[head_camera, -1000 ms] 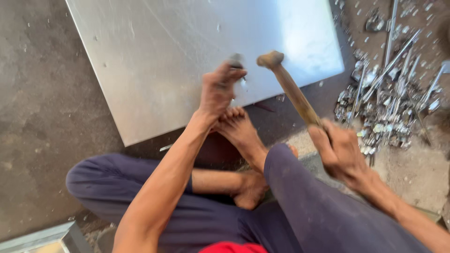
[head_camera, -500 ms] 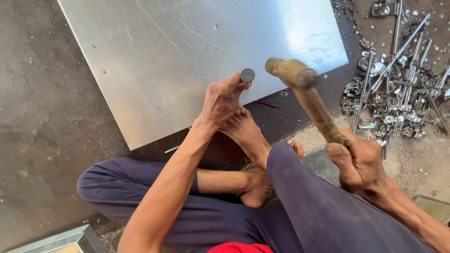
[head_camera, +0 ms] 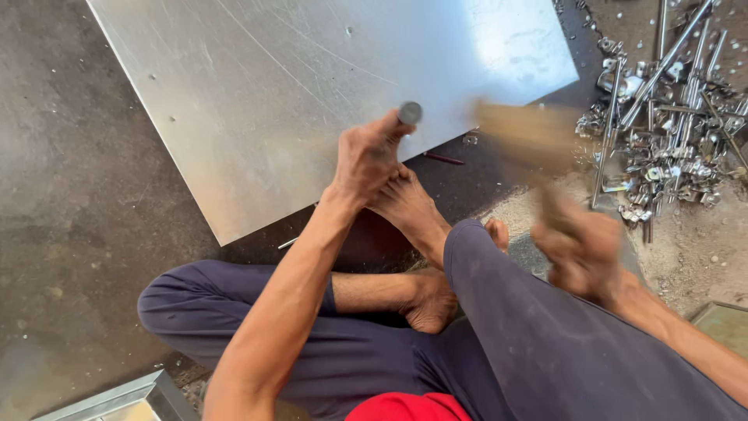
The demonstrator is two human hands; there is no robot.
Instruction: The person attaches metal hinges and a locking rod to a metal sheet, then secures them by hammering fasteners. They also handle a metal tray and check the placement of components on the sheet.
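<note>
Large scratched silver sheet of metal (head_camera: 312,93) flat on grey floor. Left hand (head_camera: 365,160) wrapped tight around upright round-headed steel punch (head_camera: 409,114), head poking above fingertips, at sheet's near edge. Right hand (head_camera: 583,251) clenched on blurred wooden-handled hammer (head_camera: 523,139), just right of punch.

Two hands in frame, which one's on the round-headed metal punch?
The left hand, gripping the punch upright on the metal sheet. The right hand holds the motion-blurred wooden-handled hammer.

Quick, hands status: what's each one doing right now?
Left hand: closed around a metal punch standing on the metal sheet.
Right hand: closed on a blurred wooden-handled hammer.
</note>
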